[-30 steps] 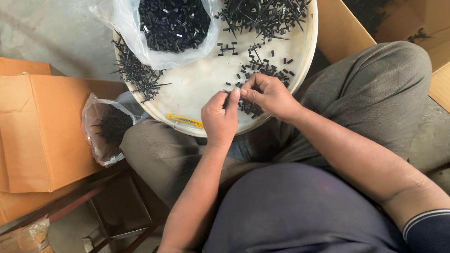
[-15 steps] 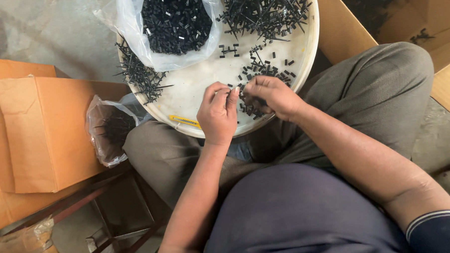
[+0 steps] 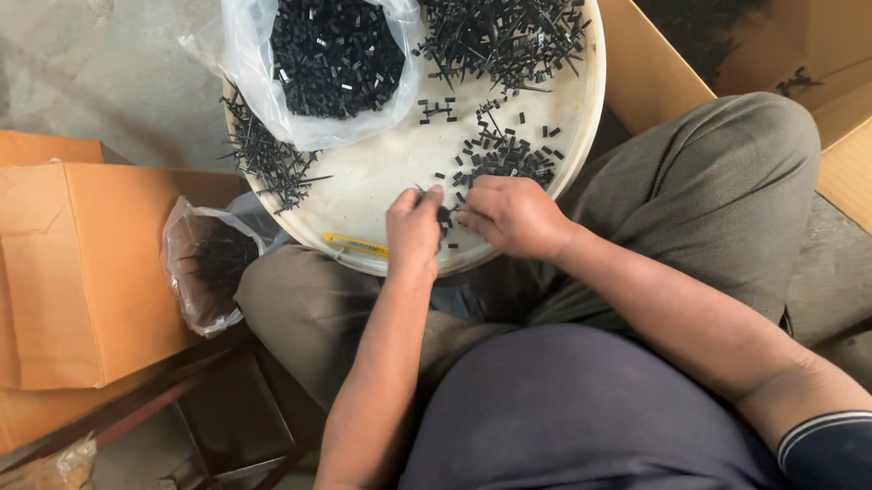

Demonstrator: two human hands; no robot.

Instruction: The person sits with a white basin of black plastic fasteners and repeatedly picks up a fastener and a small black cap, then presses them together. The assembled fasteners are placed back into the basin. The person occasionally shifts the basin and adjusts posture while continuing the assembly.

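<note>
1. Your lap fills the near part of the view: dark shirt, grey trousers, one knee to each side.
2. Your two hands meet at the near rim of one round white tray resting on your knees. Your left hand has its fingers curled in, thumb and forefinger pinched narrow on a small black piece. Your right hand lies just beside it, fingers bent down onto the same spot; you cannot tell what it grips.
3. The pieces you are picking from lie loose just beyond your right hand: short, black, too many and too small to count.
4. One yellow strip lies at the near rim, left of your left hand.
5. There is bare white room in the tray's middle, between your hands and the far heaps.
6. Two heaps of thin black pins: one at the left rim, spilling over the edge, one at the far right.
7. One clear bag of black bits sits at the far left of the tray; a second bag hangs below the rim by your left knee.
8. Cardboard boxes hem you in: one on the left, one on the right.
</note>
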